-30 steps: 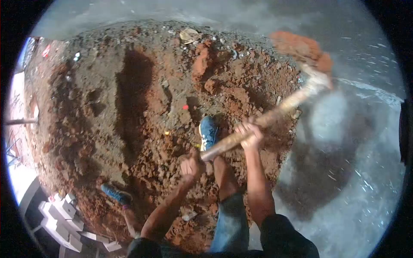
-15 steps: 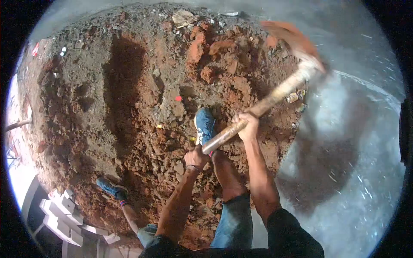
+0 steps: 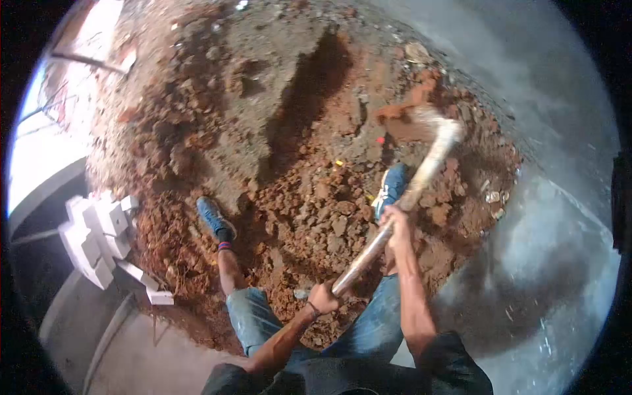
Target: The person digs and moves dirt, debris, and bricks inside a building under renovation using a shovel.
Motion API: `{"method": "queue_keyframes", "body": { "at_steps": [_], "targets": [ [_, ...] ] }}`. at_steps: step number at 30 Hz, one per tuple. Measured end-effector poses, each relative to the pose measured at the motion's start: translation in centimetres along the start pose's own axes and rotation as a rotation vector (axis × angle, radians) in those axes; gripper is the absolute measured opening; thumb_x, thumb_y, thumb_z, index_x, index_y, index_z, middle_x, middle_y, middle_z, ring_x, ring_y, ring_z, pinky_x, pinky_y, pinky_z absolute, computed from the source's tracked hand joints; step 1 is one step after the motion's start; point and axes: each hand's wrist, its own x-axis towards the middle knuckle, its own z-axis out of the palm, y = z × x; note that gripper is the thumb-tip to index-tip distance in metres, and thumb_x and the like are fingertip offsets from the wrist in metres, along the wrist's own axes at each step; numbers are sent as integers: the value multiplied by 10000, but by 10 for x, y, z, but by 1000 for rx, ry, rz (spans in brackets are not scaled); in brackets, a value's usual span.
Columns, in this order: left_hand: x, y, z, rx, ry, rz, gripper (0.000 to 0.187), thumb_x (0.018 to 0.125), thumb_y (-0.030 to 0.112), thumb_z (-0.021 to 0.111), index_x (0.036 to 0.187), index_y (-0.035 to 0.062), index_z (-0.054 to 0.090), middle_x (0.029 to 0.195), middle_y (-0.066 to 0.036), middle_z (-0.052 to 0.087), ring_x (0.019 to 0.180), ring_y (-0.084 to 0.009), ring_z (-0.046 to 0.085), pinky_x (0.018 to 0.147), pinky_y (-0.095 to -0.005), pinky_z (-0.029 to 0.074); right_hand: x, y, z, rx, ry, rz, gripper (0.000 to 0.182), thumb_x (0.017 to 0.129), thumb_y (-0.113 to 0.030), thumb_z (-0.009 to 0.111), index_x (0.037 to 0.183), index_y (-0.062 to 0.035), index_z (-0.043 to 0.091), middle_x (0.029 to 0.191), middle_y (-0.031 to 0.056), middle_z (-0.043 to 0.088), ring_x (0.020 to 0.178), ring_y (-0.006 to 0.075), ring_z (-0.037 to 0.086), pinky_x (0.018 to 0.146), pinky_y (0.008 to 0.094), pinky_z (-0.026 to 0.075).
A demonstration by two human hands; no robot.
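A long-handled hoe (image 3: 426, 170) slants up and to the right across the view, its broad reddish blade blurred at the far end, close over the soil. My left hand (image 3: 322, 299) is wrapped round the butt of the pale, worn handle, near my knees. Farther up the shaft, my right hand (image 3: 397, 224) grips it just below my right shoe (image 3: 393, 187). Loose reddish-brown soil (image 3: 316, 204) in clods lies beneath the handle and between my feet. My left shoe (image 3: 214, 216) stands on the soil at left.
A dark trench (image 3: 306, 99) runs through the dirt ahead. White blocks (image 3: 99, 230) are piled at left. Smooth grey concrete (image 3: 526, 289) borders the soil on the right. Small litter (image 3: 494, 196) lies near that edge, and a bar (image 3: 89, 61) sticks out at upper left.
The hoe blade has swung left and down toward the soil from the upper right. Both hands keep their hold, the left lower now. The view has turned left.
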Motion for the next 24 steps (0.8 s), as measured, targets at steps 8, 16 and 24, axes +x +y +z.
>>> {"method": "queue_keyframes", "body": {
  "at_steps": [8,16,24],
  "targets": [
    [15,71,-147,-25,28,487,525,627,162,621,1120,-10,565,842,-198,646,714,-282,639,664,-374,538,-169,-99,127,51,-67,-967,370,708,-62,664,1014,-17,459,752,65,569,607,165,562,563,305,500],
    [39,293,-253,49,443,1156,402,504,200,731,852,91,561,778,-119,610,795,-320,591,673,-447,483,-274,-245,184,-107,340,-2006,257,797,-247,491,625,-56,505,555,59,459,470,184,466,479,322,432],
    [-5,-261,-195,34,-11,-574,491,734,393,655,1057,27,594,940,-170,643,815,-272,644,732,-408,508,53,369,265,-550,209,-189,144,820,-184,554,865,-51,523,644,53,506,526,161,512,512,306,457]
  ]
}}
